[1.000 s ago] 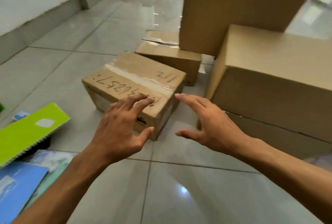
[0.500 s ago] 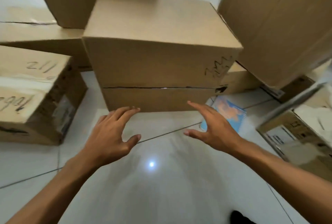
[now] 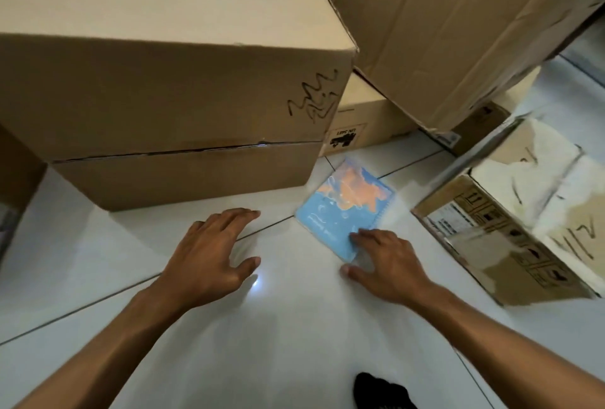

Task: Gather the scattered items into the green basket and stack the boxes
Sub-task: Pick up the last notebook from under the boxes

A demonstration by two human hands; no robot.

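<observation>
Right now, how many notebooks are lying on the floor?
1. The blue notebook lies on the tiles between the big stacked boxes and the taped box, under the right hand's fingers. Others may be hidden behind boxes.

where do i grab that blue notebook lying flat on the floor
Grip the blue notebook at its near corner, coming from your side, where the right hand already touches it. It lies flat on the tiles, so lift that corner and pinch the edge; boxes crowd the far side.
</observation>
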